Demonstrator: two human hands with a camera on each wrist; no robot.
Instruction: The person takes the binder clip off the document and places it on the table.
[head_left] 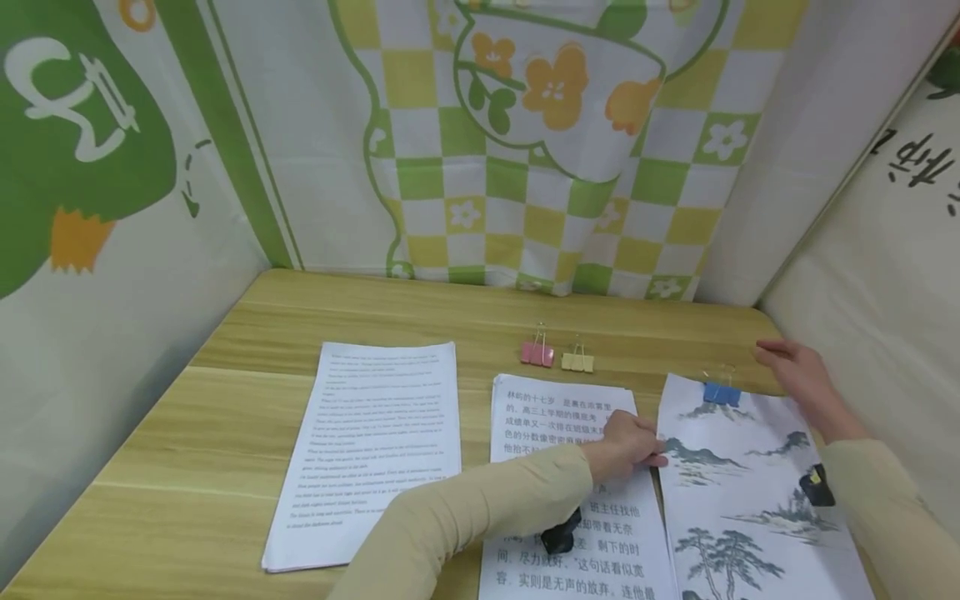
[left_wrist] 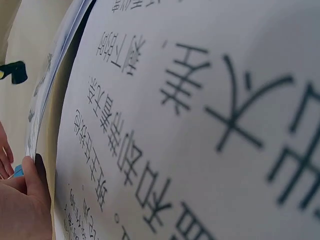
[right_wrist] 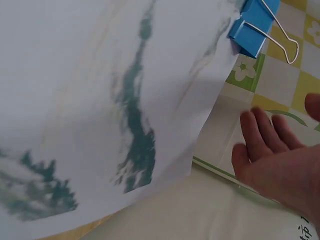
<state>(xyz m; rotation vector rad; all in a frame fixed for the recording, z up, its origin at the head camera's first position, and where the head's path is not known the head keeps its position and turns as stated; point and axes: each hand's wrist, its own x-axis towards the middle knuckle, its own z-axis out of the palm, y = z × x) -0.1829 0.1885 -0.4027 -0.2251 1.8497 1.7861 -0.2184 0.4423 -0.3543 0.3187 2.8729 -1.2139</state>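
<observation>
A paper stack with ink landscape paintings [head_left: 723,492] lies at the right of the table. A blue binder clip [head_left: 722,393] with its wire handles raised sits on its top edge. My left hand [head_left: 628,440] pinches the left edge of this stack, thumb on top in the left wrist view. Past the stack's top right corner is my right hand [head_left: 801,379], apart from the paper and clip. In the right wrist view its fingers [right_wrist: 265,132] are relaxed and hold nothing. Under my left forearm lies a stack printed with large Chinese characters [head_left: 555,408], partly hidden.
A stack of small-print pages [head_left: 375,433] lies on the left of the wooden table [head_left: 187,450]. A pink binder clip [head_left: 537,354] and a yellow binder clip [head_left: 577,362] stand behind the middle stack. Patterned cloth [head_left: 525,183] hangs behind the table.
</observation>
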